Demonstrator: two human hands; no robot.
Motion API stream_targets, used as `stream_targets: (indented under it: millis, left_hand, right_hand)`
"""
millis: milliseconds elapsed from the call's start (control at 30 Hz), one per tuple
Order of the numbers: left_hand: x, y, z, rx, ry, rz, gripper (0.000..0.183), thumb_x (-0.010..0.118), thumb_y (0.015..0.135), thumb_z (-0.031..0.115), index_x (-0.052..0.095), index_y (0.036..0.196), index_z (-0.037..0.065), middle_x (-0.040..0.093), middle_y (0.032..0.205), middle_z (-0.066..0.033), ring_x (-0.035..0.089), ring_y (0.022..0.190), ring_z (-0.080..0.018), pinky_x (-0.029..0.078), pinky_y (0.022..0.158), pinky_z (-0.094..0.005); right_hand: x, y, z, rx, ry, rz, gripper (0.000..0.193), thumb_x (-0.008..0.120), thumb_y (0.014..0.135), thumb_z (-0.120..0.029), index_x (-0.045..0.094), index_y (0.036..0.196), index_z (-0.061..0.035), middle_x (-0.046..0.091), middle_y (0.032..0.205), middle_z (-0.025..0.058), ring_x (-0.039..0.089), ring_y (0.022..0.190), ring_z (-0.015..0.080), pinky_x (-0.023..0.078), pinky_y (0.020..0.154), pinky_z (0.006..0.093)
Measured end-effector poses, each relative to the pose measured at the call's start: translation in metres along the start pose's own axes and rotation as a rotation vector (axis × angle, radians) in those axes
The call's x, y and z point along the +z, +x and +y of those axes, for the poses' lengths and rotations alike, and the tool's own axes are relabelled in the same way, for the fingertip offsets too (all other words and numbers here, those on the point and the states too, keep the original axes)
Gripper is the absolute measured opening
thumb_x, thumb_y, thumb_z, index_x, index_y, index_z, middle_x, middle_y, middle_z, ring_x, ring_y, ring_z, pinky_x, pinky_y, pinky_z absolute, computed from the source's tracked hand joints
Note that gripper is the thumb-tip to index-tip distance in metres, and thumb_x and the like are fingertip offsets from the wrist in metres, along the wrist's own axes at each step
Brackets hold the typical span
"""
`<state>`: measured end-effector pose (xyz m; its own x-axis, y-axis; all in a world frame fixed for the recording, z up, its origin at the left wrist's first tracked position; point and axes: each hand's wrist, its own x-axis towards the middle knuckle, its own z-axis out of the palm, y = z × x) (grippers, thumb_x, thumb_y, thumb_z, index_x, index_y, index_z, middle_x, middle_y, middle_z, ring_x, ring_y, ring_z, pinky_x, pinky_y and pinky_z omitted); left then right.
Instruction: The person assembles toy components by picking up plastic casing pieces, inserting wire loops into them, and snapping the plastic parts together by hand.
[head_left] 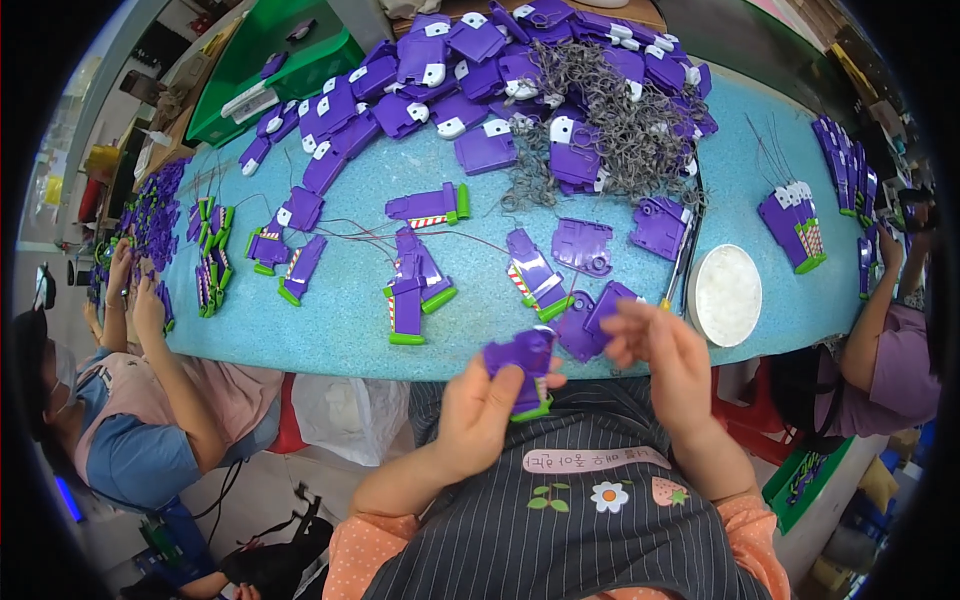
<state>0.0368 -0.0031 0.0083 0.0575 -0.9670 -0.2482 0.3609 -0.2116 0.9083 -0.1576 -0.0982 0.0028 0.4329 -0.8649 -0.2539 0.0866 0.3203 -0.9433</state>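
Blue tabletop [340,325], heap of purple plastic parts [480,42] along the far side, tangle of grey wires [640,115] on the heap; purple-and-green pieces [407,305] scattered nearer, round white dish [726,296] toward the right

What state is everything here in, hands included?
Left hand: gripping the purple-and-green piece
Purple-and-green piece: held, partly covered by the hand
Right hand: blurred; whether it holds anything is unclear
Purple shells: heaped, overlapping
Grey strands: tangled, lying over shells
Green bin: open-topped, small purple pieces inside
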Motion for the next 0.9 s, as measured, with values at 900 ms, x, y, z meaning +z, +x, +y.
stream_targets:
  millis: [900]
  left_hand:
    - [0.011, -0.011, -0.022, 0.22, 0.119, 0.062, 0.029, 0.045, 0.095, 0.008, 0.047, 0.12, -0.006, 0.065, 0.1, -0.0101, 0.062, 0.089, -0.0122, 0.049, 0.08, -0.0252]
  right_hand:
    - [0.049, 0.001, -0.013, -0.726, -0.794, 0.065, 0.013, 0.069, 0.069, 0.001, 0.062, 0.08, -0.001, 0.049, 0.057, 0.0049, 0.049, 0.043, 0.0178, 0.036, 0.039, 0.0298]
